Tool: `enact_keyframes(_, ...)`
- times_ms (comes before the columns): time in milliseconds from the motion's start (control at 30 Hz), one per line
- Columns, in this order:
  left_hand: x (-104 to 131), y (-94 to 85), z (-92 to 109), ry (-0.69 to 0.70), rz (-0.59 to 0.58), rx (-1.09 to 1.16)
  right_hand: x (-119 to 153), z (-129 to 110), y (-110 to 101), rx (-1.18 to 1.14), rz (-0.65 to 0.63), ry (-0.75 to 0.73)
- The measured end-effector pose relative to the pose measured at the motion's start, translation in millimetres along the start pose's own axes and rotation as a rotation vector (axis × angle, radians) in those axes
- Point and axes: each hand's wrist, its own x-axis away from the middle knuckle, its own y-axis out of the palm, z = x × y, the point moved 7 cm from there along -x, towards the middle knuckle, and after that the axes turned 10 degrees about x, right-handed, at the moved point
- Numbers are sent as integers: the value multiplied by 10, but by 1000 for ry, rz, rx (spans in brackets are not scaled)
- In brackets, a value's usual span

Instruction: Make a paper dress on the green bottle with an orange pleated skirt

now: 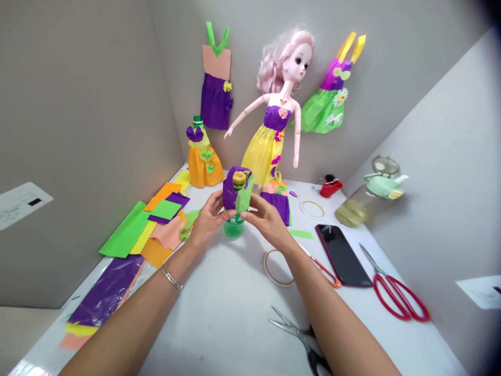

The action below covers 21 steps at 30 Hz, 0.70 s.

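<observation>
A small green bottle with a yellow cap stands upright near the middle of the table. Purple and light-green paper is wrapped around its upper part, and a purple strap loops over behind the cap. My left hand grips the paper's left side, thumb across the front at the lower edge. From the right, my right hand holds the paper in the same way, its thumb near the left one. The fingers behind the bottle are partly hidden.
Paper sheets lie at left. Behind stand a doll and a dressed bottle. At right are a phone, red-handled scissors, a tape roll and a jug. Black-handled scissors lie by my right forearm.
</observation>
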Motion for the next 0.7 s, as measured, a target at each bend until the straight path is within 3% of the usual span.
enact_keyframes(333,12,58,34,-7,-85,8,13,-66,4,4,1,-23)
enact_keyframes(700,14,17,6,-24,-95,9,13,-75,4,21,3,-23)
